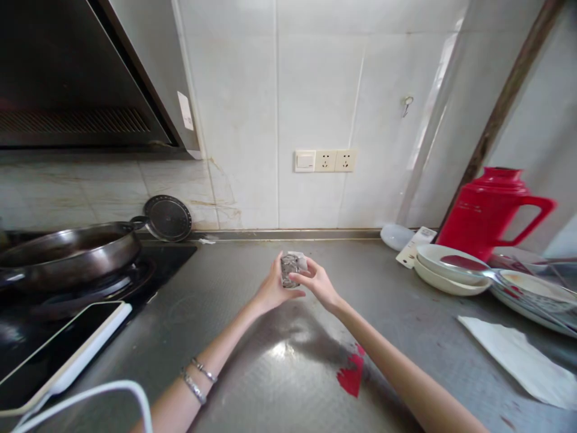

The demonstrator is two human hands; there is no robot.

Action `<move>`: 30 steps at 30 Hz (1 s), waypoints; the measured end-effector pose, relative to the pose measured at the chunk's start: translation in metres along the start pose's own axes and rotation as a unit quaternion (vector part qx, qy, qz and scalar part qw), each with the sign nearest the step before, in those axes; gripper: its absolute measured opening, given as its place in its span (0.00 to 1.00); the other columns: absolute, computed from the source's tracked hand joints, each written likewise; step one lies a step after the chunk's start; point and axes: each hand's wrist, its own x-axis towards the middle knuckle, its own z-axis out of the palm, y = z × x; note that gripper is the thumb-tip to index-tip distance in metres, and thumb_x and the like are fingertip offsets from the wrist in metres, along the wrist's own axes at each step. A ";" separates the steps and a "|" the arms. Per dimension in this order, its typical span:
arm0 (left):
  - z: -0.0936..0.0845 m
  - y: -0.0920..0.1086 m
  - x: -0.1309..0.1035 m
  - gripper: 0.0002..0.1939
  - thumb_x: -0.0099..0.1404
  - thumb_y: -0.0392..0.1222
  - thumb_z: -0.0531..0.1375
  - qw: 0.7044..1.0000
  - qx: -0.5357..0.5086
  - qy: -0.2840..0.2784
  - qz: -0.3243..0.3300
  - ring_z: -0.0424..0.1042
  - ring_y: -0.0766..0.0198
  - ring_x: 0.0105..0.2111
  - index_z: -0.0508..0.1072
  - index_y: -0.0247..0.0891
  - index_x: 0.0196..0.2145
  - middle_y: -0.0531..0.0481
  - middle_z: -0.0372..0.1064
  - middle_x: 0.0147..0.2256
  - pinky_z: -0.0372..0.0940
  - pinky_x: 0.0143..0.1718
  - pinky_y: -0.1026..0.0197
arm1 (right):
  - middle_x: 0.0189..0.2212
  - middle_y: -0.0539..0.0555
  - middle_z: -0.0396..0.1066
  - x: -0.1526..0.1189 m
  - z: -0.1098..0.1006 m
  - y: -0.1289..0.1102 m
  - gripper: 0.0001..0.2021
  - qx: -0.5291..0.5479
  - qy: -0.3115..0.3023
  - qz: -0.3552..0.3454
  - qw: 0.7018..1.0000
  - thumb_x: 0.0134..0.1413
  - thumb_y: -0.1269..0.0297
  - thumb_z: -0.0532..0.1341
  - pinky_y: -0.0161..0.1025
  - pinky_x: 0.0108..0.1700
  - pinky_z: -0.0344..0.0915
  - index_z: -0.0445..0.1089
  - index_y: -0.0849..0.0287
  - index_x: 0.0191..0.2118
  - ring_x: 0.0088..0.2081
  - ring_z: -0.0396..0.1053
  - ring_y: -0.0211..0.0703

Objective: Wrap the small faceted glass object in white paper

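A small, boxy packet (291,267) with a mottled grey and silvery surface and a pale whitish flap is held above the steel counter. I cannot make out exactly what it is. My left hand (270,290) grips its left side, with the thumb stretched out below it. On the right, my right hand (321,285) pinches it, thumb across the front and fingers at the upper right edge. Two silver bracelets (198,380) circle my left wrist.
A metal pan (67,255) sits on the black stove at left, near a phone (58,355) with a white cable. At right stand a red thermos jug (482,213), stacked bowls (451,282) and a white paper napkin (518,358). A red patch (351,376) marks the counter (270,397).
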 end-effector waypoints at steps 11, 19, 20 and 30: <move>0.003 0.004 -0.003 0.37 0.48 0.40 0.69 0.998 0.057 0.007 0.017 0.72 0.56 0.43 0.55 0.39 0.52 0.44 0.70 0.45 0.65 0.46 0.54 | 0.51 0.55 0.71 0.005 -0.014 0.006 0.26 -0.168 -0.041 -0.040 0.984 0.47 0.57 0.66 0.49 0.53 0.67 0.65 0.53 0.54 0.53 0.68 0.50; 0.015 0.004 -0.004 0.41 0.42 0.40 0.72 0.997 -0.071 -0.015 -0.014 0.71 0.58 0.41 0.58 0.39 0.51 0.47 0.68 0.43 0.66 0.42 0.58 | 0.54 0.57 0.68 0.001 -0.014 0.002 0.26 -0.188 -0.024 -0.126 0.974 0.48 0.58 0.66 0.48 0.59 0.61 0.66 0.54 0.55 0.55 0.67 0.49; 0.016 0.005 -0.004 0.42 0.41 0.40 0.73 0.995 -0.093 -0.022 -0.021 0.71 0.59 0.41 0.58 0.39 0.51 0.47 0.67 0.43 0.66 0.41 0.58 | 0.54 0.57 0.69 0.001 -0.014 0.001 0.26 -0.191 -0.023 -0.132 0.973 0.48 0.58 0.66 0.48 0.59 0.61 0.66 0.54 0.54 0.55 0.67 0.49; 0.019 0.013 -0.006 0.38 0.42 0.40 0.72 0.991 -0.131 -0.006 -0.024 0.70 0.60 0.41 0.59 0.40 0.49 0.46 0.66 0.45 0.64 0.43 0.59 | 0.48 0.55 0.74 -0.002 -0.015 -0.007 0.16 -0.212 0.017 -0.207 0.955 0.64 0.54 0.52 0.49 0.55 0.66 0.73 0.52 0.48 0.52 0.70 0.50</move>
